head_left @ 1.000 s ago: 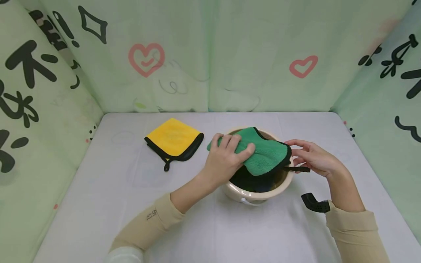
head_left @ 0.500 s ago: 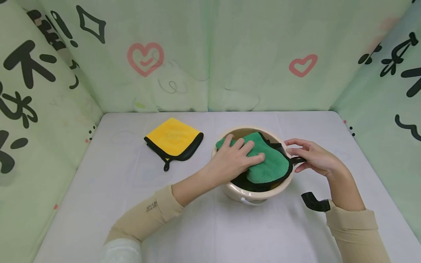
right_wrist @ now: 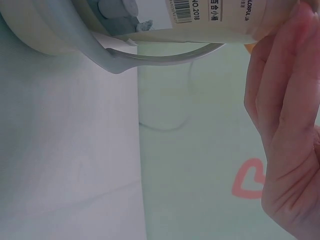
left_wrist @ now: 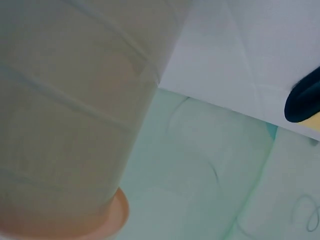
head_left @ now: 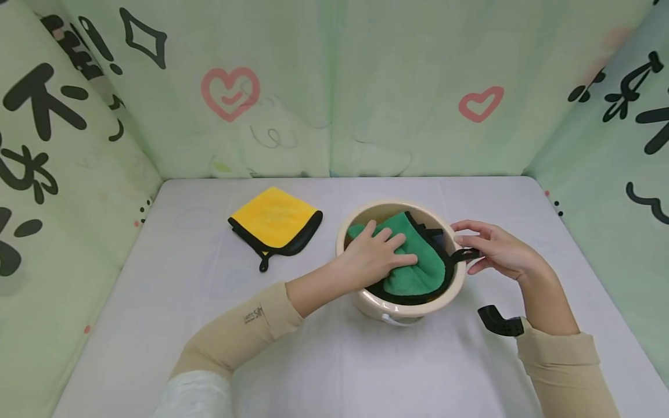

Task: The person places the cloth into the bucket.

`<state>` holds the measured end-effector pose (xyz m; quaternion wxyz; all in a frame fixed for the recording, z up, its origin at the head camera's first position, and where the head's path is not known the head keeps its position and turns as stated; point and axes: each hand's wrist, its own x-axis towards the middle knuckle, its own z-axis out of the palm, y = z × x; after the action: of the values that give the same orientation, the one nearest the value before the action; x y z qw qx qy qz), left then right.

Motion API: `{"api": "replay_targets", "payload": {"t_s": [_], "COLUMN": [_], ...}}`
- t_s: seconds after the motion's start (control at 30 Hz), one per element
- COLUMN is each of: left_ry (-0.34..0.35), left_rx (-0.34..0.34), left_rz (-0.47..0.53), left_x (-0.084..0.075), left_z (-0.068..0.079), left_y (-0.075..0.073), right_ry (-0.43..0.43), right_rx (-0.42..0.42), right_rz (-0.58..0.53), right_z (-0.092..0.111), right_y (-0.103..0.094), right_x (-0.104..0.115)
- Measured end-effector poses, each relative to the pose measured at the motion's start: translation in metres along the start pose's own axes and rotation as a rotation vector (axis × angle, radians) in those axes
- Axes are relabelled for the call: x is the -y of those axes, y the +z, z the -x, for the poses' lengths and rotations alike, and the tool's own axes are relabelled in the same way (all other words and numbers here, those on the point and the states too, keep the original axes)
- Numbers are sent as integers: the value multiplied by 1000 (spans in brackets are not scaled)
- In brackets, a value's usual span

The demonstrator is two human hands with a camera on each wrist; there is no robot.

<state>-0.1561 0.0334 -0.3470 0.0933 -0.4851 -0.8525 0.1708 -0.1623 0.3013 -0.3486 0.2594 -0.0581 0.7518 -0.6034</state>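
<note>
A green cloth [head_left: 418, 270] with black edging lies bunched in a cream bucket [head_left: 342, 232]. My left hand [head_left: 373, 255] rests on the cloth with its fingers spread, above the bucket's mouth. The cloth's black loop [head_left: 465, 254] hangs over the right rim. Beside that rim, my right hand [head_left: 496, 249] touches the bucket's outer side with mostly straight fingers [right_wrist: 290, 80]. In the right wrist view, the bucket wall bears a printed label [right_wrist: 200, 12]. The left wrist view shows a sleeve [left_wrist: 75, 100] but not the left fingers.
A folded yellow cloth [head_left: 277, 217] with black edging lies on the white table [head_left: 209, 284], left of the bucket. A pale bucket handle [right_wrist: 165, 59] hangs on the outside. Printed green curtains [head_left: 397, 116] stand behind the table and at both sides.
My left hand has lowered the green cloth into the bucket and let its fingers spread on top. The cloth's loop has come up over the right rim. My right hand has barely moved.
</note>
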Motion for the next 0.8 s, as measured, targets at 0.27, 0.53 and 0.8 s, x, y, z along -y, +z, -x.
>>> {"api": "replay_targets", "payload": {"t_s": [0.27,0.53,0.8], "left_ry": [6,-3,13], "left_rx": [198,298,251], "left_rz": [-16,-22,74], "left_x": [-3,-5,0], "left_z": [-8,-11,-8], "left_y": [4,6,3], "right_ry": [1,-2,-5], "right_rx": [2,1,9], "right_rz": [10,18,-1], "right_z": [-1,-1,-1], "right_y": [-1,0,0], "right_x": [-1,-1,-2]}}
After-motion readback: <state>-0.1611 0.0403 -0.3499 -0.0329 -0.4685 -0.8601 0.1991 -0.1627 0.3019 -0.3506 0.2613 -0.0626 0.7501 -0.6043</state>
